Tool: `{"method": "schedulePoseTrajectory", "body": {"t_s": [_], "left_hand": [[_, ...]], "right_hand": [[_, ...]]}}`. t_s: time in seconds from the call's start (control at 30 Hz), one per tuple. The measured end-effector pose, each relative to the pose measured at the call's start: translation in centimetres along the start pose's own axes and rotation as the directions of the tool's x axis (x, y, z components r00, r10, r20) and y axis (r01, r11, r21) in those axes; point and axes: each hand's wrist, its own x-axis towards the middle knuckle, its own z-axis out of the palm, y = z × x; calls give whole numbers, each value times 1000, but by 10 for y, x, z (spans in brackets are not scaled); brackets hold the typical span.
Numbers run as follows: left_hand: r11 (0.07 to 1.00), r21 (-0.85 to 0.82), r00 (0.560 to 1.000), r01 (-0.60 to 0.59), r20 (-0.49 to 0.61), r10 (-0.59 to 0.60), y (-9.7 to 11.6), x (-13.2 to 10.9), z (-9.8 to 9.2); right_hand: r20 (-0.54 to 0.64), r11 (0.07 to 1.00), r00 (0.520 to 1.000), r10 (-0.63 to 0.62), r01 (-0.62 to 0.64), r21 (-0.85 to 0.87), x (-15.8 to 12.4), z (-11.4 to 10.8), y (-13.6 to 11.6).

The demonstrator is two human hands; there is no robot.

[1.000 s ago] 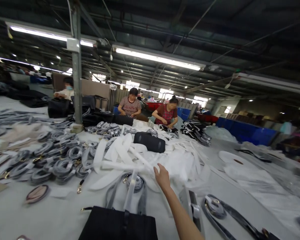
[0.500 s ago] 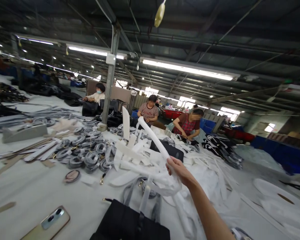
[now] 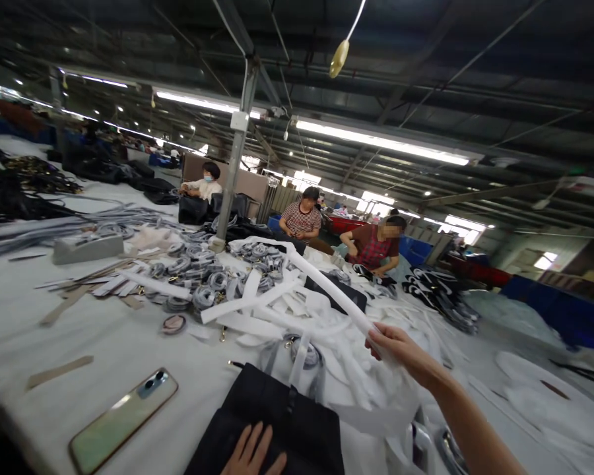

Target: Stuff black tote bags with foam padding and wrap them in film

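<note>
My right hand (image 3: pixel 400 349) is closed on a long white foam strip (image 3: pixel 327 290) that it holds lifted above a heap of similar white strips (image 3: pixel 277 310). My left hand (image 3: pixel 252 455) lies flat with fingers spread on a black bag (image 3: pixel 277 422) at the near edge of the table. A coiled grey strap with a gold clasp (image 3: pixel 301 349) lies just beyond the bag.
A phone (image 3: pixel 123 422) lies face down at the near left. Several coiled grey straps (image 3: pixel 193 277) pile up in the middle left. Three people sit at the table's far side by a steel post (image 3: pixel 232 178). Black bags and straps (image 3: pixel 440 290) lie to the right.
My right hand reached into the white heap, closed on a strip and drew it up and to the right. My left hand came into view on the black bag. The view swung left.
</note>
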Motion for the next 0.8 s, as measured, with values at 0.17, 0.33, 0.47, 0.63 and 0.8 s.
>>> {"method": "schedulePoseTrajectory", "body": {"t_s": [0.17, 0.33, 0.47, 0.63, 0.8], "left_hand": [[997, -82, 1000, 11, 30, -9, 16, -15, -40], [989, -142, 998, 46, 38, -41, 22, -19, -54], [983, -172, 995, 59, 95, -43, 21, -17, -57], [973, -216, 988, 85, 147, -54, 18, -14, -60], [964, -248, 984, 99, 171, -58, 18, -14, -64]], "right_hand": [[-278, 891, 950, 145, -3, 454, -23, 19, 12], [-461, 769, 879, 124, 208, 605, -23, 84, 23], [-490, 682, 870, 56, 325, 655, -21, 151, 27], [-524, 914, 820, -230, 367, 173, -15, 157, 15], [-268, 502, 716, -645, 131, -855, -29, 90, -1]]}}
